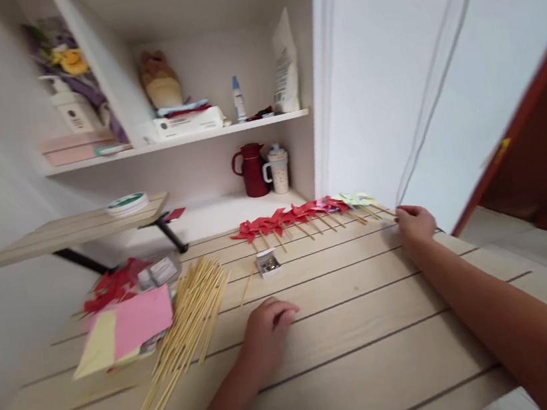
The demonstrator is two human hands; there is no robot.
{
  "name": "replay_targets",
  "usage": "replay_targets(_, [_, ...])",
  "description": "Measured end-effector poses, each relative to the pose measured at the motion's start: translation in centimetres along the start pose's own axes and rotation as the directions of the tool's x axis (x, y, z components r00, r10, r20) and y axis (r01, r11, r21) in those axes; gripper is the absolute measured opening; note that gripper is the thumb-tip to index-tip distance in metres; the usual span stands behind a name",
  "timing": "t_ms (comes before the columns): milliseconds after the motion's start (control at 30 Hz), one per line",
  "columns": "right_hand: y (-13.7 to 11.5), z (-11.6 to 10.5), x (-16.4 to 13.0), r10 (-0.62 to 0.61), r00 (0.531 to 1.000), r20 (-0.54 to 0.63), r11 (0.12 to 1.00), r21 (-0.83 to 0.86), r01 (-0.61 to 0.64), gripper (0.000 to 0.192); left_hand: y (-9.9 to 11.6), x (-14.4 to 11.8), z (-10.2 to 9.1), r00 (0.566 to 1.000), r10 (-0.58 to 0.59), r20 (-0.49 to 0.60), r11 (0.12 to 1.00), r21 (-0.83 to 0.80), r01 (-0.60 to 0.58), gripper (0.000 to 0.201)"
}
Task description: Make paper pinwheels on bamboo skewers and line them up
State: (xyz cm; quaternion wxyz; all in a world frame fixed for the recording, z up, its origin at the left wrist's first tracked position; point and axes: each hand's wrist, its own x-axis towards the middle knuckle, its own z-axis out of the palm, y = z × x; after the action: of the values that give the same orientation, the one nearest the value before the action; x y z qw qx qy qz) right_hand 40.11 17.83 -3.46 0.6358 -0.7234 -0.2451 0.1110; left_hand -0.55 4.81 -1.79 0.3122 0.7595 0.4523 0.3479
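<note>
My right hand (414, 221) reaches to the far right of the table, its fingers pinched on the thin wooden stick of a pale green pinwheel (358, 198). That pinwheel lies at the right end of a row of red paper pinwheels (299, 213) with sticks pointing toward me. Low over the middle of the table, my left hand (267, 330) is loosely closed, with no object showing in it. Beyond it stands a small open box (268, 264) of metal bits, with a single stick (248, 285) beside it. A loose pile of wooden sticks (192, 316) spreads to the left.
Pink and yellow paper sheets (142, 320), red paper pieces (117, 284) and a clear packet (159, 272) lie at the left. A raised wooden stand (80, 228) holds a round tape roll (127, 205). At the back are a red jug (253, 170) and a cup (278, 169).
</note>
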Motion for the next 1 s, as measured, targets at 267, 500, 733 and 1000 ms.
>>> replay_targets(267, [-3.1,-0.1,-4.5,0.200,0.973,0.113,0.963,0.159,-0.216,0.014,-1.2,-0.2,0.8,0.994,0.104,-0.023,0.983,0.151,-0.099,0.023])
replay_targets(500, [-5.8,1.7,-12.6,0.072,0.898,0.433,0.947,0.253,-0.198,0.022,-1.2,-0.6,1.0,0.965,0.252,0.078,0.892,0.368,-0.263,0.022])
replay_targets(733, [-7.0,2.0,-22.9,-0.128,0.675,0.727,0.895,0.378,-0.237,0.030,-1.0,-0.8,-0.2,0.923,0.326,0.203,0.779,0.496,-0.384,0.025])
replay_targets(1000, [-4.9,0.9,-26.1,-0.251,0.488,0.836,0.958,0.288,-0.001,0.027,-0.6,-1.2,0.0,0.897,0.365,0.250,0.663,0.606,-0.440,0.025])
